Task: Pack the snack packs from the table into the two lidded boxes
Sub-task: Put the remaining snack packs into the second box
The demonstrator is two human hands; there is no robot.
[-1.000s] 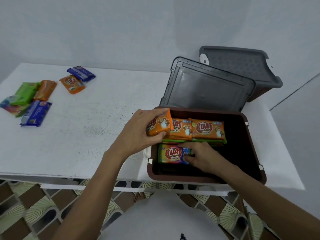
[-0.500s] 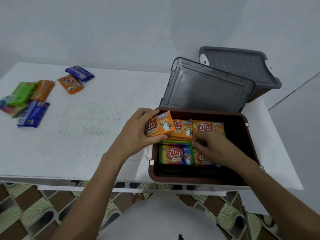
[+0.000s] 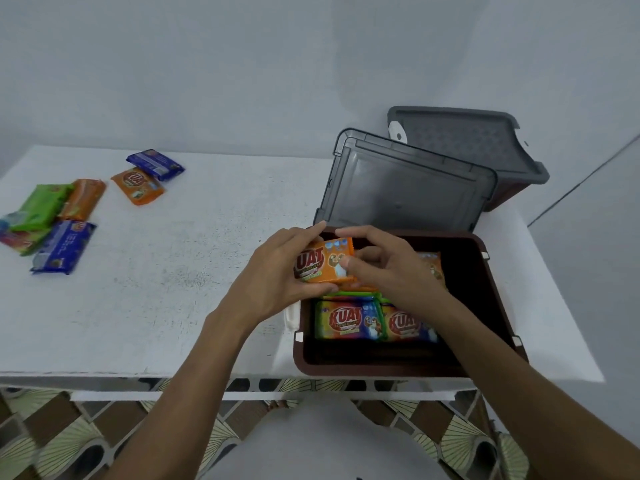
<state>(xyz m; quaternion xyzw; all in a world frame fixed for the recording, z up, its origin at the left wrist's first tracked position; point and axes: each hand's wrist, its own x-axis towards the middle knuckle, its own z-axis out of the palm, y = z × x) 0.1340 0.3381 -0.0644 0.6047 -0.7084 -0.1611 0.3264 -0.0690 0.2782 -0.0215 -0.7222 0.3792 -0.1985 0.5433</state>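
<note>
Likely light, crinkly and slick, the pack point(image 3: 322, 263) hangs over the left rim of the box point(image 3: 381, 371), left hand point(image 3: 277, 275) gripping one end, right hand point(image 3: 391, 271) pinching the other; ends give the surest hold.

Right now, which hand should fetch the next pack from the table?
Left, probably: the loose packs lie far left on the table, nearer the left hand; the right hand, also holding the orange pack over the brown box, can place it.

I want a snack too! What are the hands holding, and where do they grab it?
One orange snack pack, above the brown box. The left hand grips its left end; the right hand pinches its right end.
</note>
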